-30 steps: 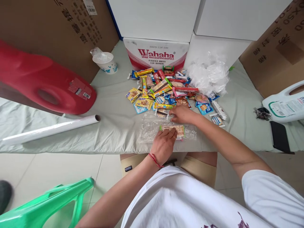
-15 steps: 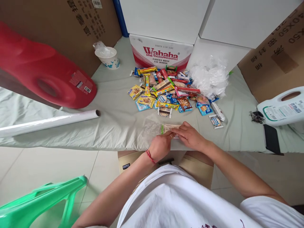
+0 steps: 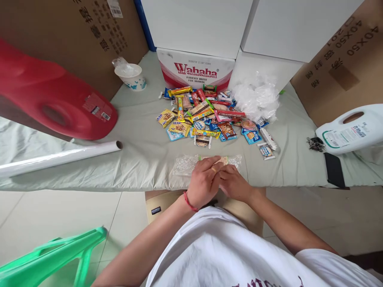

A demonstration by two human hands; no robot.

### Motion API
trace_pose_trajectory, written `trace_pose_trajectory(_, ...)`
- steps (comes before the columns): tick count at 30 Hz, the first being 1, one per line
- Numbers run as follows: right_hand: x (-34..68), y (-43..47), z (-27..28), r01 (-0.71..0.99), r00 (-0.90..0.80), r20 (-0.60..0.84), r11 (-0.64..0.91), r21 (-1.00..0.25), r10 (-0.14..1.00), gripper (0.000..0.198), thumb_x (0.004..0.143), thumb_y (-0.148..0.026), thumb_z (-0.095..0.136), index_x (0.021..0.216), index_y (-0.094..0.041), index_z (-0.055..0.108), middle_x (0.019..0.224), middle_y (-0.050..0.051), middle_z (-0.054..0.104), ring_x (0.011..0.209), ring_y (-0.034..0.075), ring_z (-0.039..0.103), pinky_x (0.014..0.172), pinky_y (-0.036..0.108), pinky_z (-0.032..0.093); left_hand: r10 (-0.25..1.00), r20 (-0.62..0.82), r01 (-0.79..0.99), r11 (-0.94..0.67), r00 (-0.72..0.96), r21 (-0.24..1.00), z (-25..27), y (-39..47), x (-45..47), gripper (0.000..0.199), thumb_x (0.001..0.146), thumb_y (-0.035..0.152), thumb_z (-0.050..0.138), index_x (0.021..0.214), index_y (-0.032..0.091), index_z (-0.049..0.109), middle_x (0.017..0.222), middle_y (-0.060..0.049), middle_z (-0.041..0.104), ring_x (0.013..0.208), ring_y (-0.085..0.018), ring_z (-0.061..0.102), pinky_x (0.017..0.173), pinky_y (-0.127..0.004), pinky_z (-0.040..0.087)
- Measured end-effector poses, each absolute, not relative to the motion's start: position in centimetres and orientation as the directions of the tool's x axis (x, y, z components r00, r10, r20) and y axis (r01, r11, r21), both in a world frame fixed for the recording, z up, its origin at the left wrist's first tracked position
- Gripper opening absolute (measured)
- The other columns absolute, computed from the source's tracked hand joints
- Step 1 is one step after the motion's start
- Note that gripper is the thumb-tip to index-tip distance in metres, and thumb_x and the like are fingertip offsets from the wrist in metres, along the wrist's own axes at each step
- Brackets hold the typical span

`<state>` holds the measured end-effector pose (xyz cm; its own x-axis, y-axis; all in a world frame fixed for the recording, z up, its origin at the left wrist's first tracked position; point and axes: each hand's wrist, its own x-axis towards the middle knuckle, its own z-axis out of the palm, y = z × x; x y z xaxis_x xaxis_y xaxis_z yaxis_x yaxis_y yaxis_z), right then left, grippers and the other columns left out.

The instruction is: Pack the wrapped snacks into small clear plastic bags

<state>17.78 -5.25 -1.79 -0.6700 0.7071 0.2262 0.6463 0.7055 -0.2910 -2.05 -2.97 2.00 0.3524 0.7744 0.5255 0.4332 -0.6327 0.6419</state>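
At the table's front edge, a snack bar (image 3: 224,160) with green ends lies inside a clear plastic bag (image 3: 183,165) that spreads out flat to both sides of it. My left hand (image 3: 205,178) is bent over the left part of the bar, gripping the bagged bar along its near side. Pressed up against it, my right hand (image 3: 235,182) has its fingers curled and closed on the near edge of the same bag. Both hands cover much of the bar, and the fingertips are partly hidden. Beyond them is a pile of wrapped snacks (image 3: 203,115).
Crumpled clear bags (image 3: 255,97) lie right of the pile, before a Wahaha carton (image 3: 196,69). A paper cup (image 3: 131,77), red jug (image 3: 60,95) and white roll (image 3: 60,157) are leftward. A white jug (image 3: 353,129) and black phone (image 3: 334,170) are rightward; a green stool (image 3: 60,251) stands below.
The bag now lies flatter and shows on both sides of the bar. My left hand has moved further over the bar, and my right hand has drawn nearer to the table edge.
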Motion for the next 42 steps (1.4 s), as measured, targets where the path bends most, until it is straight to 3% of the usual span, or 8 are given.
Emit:
trace_pose_trajectory(3,19.9,-5.1,-0.2,0.607,-0.498,0.344,0.603,-0.518,0.796,0.026,0.096,-0.019,0.049,0.095,-0.023,0.075,0.088,0.006,0.069,0.096,0.025,0.060,0.092,0.043,0.048,0.718,0.376,0.588,-0.695,0.585,0.413,-1.2,-1.8,-1.3,0.037,0.096,0.011,0.051,0.125,0.019,0.073,0.135,-0.011,0.073,0.133,-0.029,0.063,0.109,-0.049,0.052)
trace_pose_trajectory(8,22.8,-1.8,0.3,0.769,0.110,0.246,0.074,-0.635,0.963,0.041,0.096,-0.045,0.055,0.126,-0.020,0.068,0.108,0.012,0.071,0.109,0.029,0.059,0.099,0.045,0.045,0.688,0.369,0.655,-0.719,0.625,0.231,-4.8,-2.5,-1.9,0.050,0.098,0.010,0.049,0.146,0.020,0.060,0.154,-0.008,0.059,0.148,-0.029,0.049,0.121,-0.050,0.041)
trace_pose_trajectory(12,23.1,-0.4,-1.3,0.791,-0.059,-0.107,-0.019,-0.611,0.993,0.036,0.084,-0.052,0.068,0.098,-0.019,0.072,0.082,0.006,0.066,0.091,0.025,0.057,0.085,0.036,0.047,0.675,0.384,0.656,-0.727,0.630,0.204,-5.2,-3.2,-2.1,0.055,0.098,0.008,0.047,0.151,0.020,0.054,0.157,-0.008,0.055,0.151,-0.027,0.045,0.124,-0.049,0.038)
trace_pose_trajectory(20,22.2,-1.8,-0.2,0.505,0.027,-0.099,-0.099,-0.857,0.995,0.028,0.089,-0.051,0.062,0.085,-0.024,0.056,0.072,-0.003,0.053,0.060,0.015,0.050,0.057,0.026,0.041,0.697,0.346,0.654,-0.714,0.628,0.251,-5.4,-3.1,-2.3,0.056,0.099,0.010,0.046,0.153,0.025,0.052,0.158,-0.006,0.054,0.152,-0.025,0.043,0.126,-0.048,0.036)
trace_pose_trajectory(28,13.1,-2.3,0.2,0.932,-0.117,0.003,0.111,-0.345,0.993,0.018,0.105,-0.023,0.042,0.102,-0.020,0.060,0.103,0.009,0.066,0.082,0.020,0.062,0.068,0.029,0.042,0.702,0.453,0.564,-0.712,0.549,0.419,-4.6,-2.6,-3.7,0.044,0.098,0.010,0.045,0.132,0.023,0.070,0.141,-0.009,0.069,0.146,-0.025,0.052,0.119,-0.050,0.045)
trace_pose_trajectory(31,12.2,-2.8,-0.4,0.963,-0.167,-0.007,0.161,-0.215,0.986,0.019,0.106,-0.024,0.043,0.113,-0.019,0.060,0.109,0.011,0.064,0.080,0.020,0.061,0.063,0.029,0.039,0.815,0.506,0.647,-0.550,0.281,0.527,-3.5,-2.1,-6.1,0.035,0.097,0.016,0.049,0.123,0.025,0.071,0.134,-0.009,0.072,0.144,-0.027,0.053,0.118,-0.053,0.045)
trace_pose_trajectory(37,12.5,-3.2,-1.3,0.962,-0.171,0.051,0.178,-0.207,0.984,0.022,0.102,-0.016,0.048,0.117,-0.021,0.063,0.108,0.011,0.063,0.082,0.022,0.061,0.062,0.030,0.043,0.956,0.199,0.833,0.074,-0.216,0.548,-3.4,-1.1,-9.0,0.054,0.082,0.043,0.073,0.127,0.014,0.065,0.157,-0.026,0.048,0.153,-0.048,0.031,0.118,-0.073,0.032)
trace_pose_trajectory(42,12.8,-4.1,-2.1,0.912,-0.202,0.175,0.250,-0.326,0.964,0.037,0.098,-0.011,0.047,0.128,-0.024,0.064,0.108,0.010,0.062,0.091,0.023,0.061,0.073,0.031,0.051,0.976,0.075,0.637,0.073,-0.202,0.768,-1.9,-0.8,-9.1,0.019,0.087,0.038,0.061,0.086,0.021,0.068,0.102,-0.010,0.074,0.098,-0.026,0.069,0.089,-0.043,0.056)
